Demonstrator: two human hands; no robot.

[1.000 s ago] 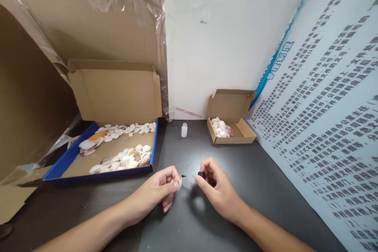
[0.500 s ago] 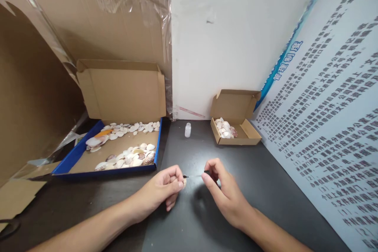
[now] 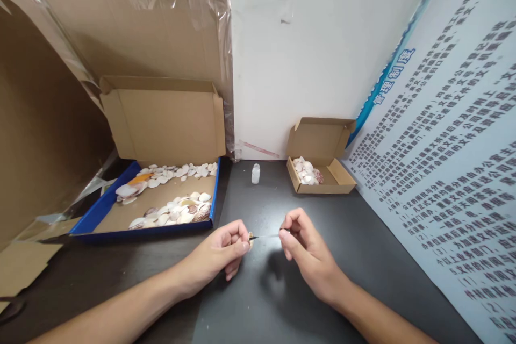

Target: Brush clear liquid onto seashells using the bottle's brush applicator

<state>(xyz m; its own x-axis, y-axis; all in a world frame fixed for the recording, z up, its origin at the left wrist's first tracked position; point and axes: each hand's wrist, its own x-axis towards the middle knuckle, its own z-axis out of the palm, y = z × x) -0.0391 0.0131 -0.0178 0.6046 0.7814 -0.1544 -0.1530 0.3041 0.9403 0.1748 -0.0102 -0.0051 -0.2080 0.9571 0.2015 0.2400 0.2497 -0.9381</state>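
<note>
My left hand (image 3: 228, 247) is closed, pinching a small pale shell (image 3: 251, 242) whose edge shows past the fingertips. My right hand (image 3: 304, 250) grips a thin brush (image 3: 268, 236) by its handle end, mostly hidden in the fingers. The brush has a slim, clear stem and a dark tip that meets the shell, or lies right at it, by my left fingertips. Beyond both hands, a small uncapped bottle (image 3: 255, 174) with whitish contents stands upright on the dark table (image 3: 242, 301).
To the left, a blue-sided cardboard box (image 3: 145, 234) lies with its lid up and several shells (image 3: 173, 214) in two groups. A smaller brown box (image 3: 322, 189) at the back right holds more shells (image 3: 306, 172). A white wall panel (image 3: 278, 75) and a printed board (image 3: 443, 172) border the table.
Both hands have risen slightly in the view, still holding the shell and brush. My right fingers have shifted on the brush handle, so its black part shows less. The camera view has shifted slightly.
</note>
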